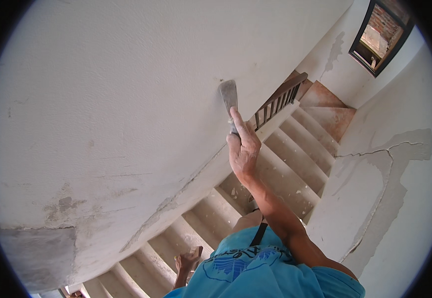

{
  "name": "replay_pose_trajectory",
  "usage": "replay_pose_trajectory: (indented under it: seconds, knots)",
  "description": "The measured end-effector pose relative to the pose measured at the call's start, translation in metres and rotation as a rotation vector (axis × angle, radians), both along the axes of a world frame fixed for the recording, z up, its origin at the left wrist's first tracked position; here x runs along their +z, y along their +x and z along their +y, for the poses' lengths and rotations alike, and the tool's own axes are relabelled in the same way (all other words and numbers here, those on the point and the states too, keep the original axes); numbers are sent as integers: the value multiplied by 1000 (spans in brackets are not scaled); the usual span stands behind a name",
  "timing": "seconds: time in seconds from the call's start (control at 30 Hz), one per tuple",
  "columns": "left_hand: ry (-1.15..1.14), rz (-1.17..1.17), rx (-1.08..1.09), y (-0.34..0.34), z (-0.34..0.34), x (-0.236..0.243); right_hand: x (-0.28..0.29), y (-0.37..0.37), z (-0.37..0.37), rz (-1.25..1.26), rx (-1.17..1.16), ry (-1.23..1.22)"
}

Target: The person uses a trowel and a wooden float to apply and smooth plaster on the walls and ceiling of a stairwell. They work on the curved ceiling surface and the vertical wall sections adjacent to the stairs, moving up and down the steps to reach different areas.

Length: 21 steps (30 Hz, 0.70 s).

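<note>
A putty knife [229, 95] with a grey, worn blade is in my right hand [244, 151], whose fingers are wrapped round the handle. One finger lies stretched along the blade. The blade's wide edge is at the white wall [126, 89], by a small brownish spot; whether it presses on the wall I cannot tell. Low at my left side, my left hand [182, 262] is closed round a small brown, flat-edged piece [195, 252]. Most of that piece is hidden, and its kind cannot be made out.
Dusty stairs [295, 151] run diagonally beneath me, with a dark railing [280, 99] beside the upper flight. The right wall [399, 198] has a long crack and grey patches. A dark-framed window [380, 37] is at the upper right. A grey patch [37, 256] marks the left wall.
</note>
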<state>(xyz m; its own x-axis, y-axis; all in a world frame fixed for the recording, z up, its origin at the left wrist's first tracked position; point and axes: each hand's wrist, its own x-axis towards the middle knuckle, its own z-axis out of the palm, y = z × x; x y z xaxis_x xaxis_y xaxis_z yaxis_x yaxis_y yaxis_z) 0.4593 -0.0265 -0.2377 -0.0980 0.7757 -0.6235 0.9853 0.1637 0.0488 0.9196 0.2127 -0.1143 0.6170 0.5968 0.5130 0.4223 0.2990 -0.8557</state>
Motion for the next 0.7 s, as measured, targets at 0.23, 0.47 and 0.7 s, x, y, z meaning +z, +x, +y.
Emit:
replay_pose_trajectory:
  seconds: [0.23,0.47,0.7]
  knots:
    - [-33,68,-211,-19,-20,-23,-2,-5,-2,-19,10,-32]
    - [-9,69,65,9,-11,-8,13,2,-1,54,41,11]
    - [-42,65,64,-8,-22,-19,3,-8,-2,-44,112,70]
